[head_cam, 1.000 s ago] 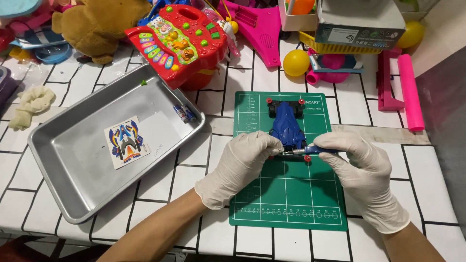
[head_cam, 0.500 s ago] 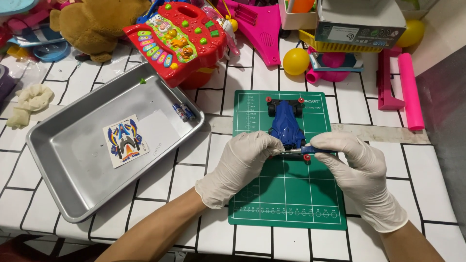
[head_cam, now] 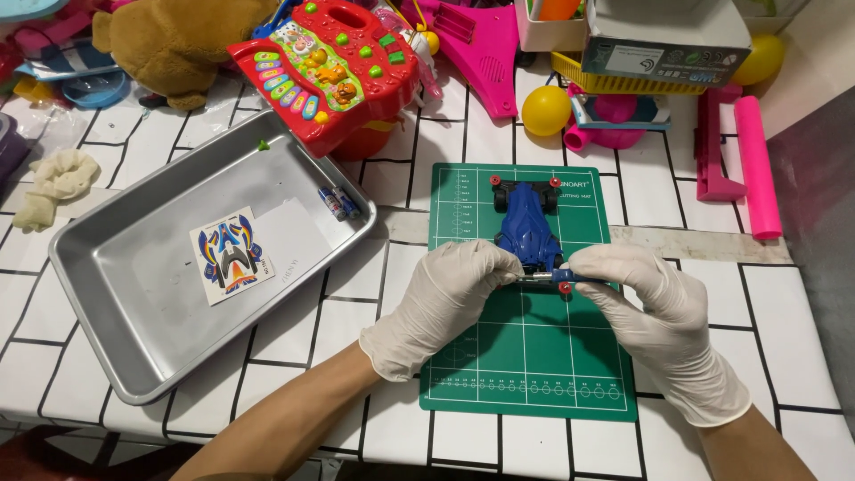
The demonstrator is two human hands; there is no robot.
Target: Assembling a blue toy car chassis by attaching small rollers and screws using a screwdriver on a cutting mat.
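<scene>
The blue toy racing car (head_cam: pixel 527 230) sat on the green cutting mat (head_cam: pixel 525 356), nose pointing away from the person, with its small red rollers showing at the far corners. Both hands wore pale disposable gloves. The left hand (head_cam: pixel 445 307) was closed at the near end of the car, fingertips pinched on the metal part there. The right hand (head_cam: pixel 663 321) met it from the other side, thumb and forefinger clamped on a small blue-handled tool (head_cam: pixel 570 277) laid crosswise against the same end; a red roller (head_cam: pixel 565 289) showed just beneath the tool. Whether the tool's tip was seated in a fastener could not be told, as the fingers covered the joint.

By judgement, the step in hand was fitting or adjusting the near roller assembly, one hand steadying, the other working the tool. The next move would call for a firm hold on the body and careful alignment at the tip, since the parts were small.

To the left, well apart from the mat, a metal tray (head_cam: pixel 134 312) held a sticker sheet (head_cam: pixel 230 256) and two small batteries (head_cam: pixel 338 203). A red toy keyboard (head_cam: pixel 329 67) lay beyond the tray.
</scene>
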